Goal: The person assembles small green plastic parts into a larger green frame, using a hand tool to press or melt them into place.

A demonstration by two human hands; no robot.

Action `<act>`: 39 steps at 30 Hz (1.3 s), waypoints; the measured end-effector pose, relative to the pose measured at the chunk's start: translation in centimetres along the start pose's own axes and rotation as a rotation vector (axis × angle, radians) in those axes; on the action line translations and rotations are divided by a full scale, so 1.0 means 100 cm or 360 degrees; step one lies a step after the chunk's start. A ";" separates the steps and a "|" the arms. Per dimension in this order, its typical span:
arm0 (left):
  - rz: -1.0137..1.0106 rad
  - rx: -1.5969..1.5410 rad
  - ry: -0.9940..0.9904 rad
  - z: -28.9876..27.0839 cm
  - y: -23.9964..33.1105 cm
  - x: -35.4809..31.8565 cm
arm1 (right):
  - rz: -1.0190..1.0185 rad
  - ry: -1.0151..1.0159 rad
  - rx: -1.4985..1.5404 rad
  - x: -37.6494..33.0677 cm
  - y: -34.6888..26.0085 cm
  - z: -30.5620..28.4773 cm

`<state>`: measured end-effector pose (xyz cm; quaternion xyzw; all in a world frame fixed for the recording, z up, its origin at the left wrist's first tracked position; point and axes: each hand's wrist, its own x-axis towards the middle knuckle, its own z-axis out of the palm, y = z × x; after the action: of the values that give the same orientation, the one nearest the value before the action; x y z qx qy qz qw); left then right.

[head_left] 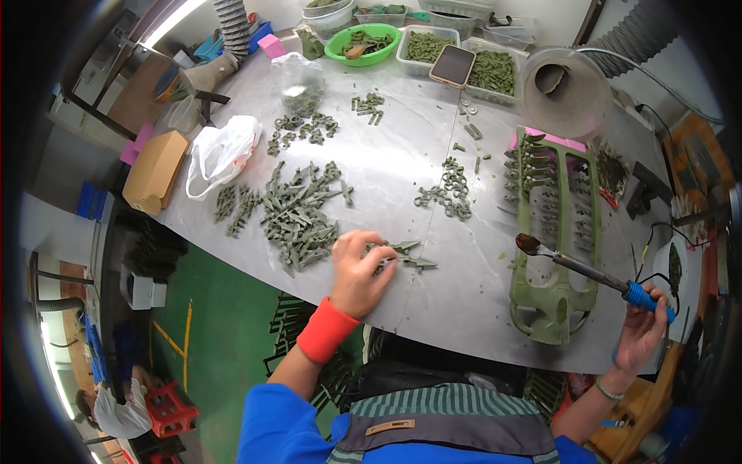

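Note:
My right hand (643, 334) grips the blue handle of a soldering iron (591, 271) at the right. Its browned, wide tip hangs over a long green plastic frame (523, 286), which lies on the table with rows of small curved pieces fixed along its far part. My left hand (357, 272), a red band at its wrist, is closed near the table's front edge. Pointed green plastic pieces (416, 257) stick out from between its fingers; how many it holds is hidden. Beside that hand lies a heap of similar pointed pieces (297, 220).
Small green ring pieces (448, 189) lie mid-table, more (305, 130) farther left. A white plastic bag (224, 151) and a cardboard box (157, 170) sit at the left. Along the back stand a green basin (363, 45), tubs of parts (492, 71), a phone (453, 65) and an extraction hood (568, 97).

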<state>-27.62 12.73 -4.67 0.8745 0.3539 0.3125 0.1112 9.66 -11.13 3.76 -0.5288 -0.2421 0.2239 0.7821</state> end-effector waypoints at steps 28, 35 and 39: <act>-0.0128 -0.0310 -0.0169 0.015 -0.027 0.001 | -0.0010 -0.0018 0.0018 -0.001 0.002 -0.011; -0.0104 -0.0291 -0.0162 0.018 -0.029 0.003 | 0.0007 0.0064 0.0074 -0.006 -0.001 -0.019; -0.0120 -0.0334 -0.0082 0.028 -0.031 0.014 | 0.0001 0.0111 0.0060 -0.007 -0.004 -0.018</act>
<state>-26.79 16.01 -7.45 0.8518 0.3490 0.3209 0.2229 10.23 -12.96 3.47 -0.5216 -0.2102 0.2101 0.7998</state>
